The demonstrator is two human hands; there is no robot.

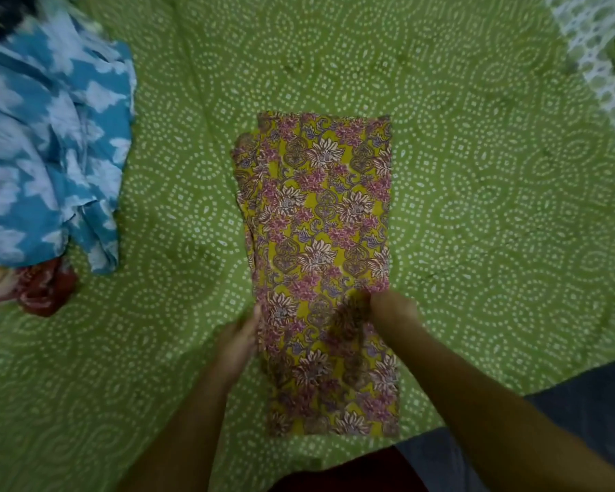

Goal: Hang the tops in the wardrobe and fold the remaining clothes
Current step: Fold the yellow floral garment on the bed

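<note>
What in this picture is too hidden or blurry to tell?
Head view only:
- Right hand: fingers blurred, grip on the floral garment unclear.
- Red cloth: mostly under the blue-and-white garment.
- White patterned cloth: cut by the right edge.
- Wardrobe: out of view.

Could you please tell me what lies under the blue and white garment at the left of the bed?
A red patterned cloth pokes out from under the blue and white garment, both on the green bedsheet. How far the cloth extends, and anything else beneath, is covered.
</note>
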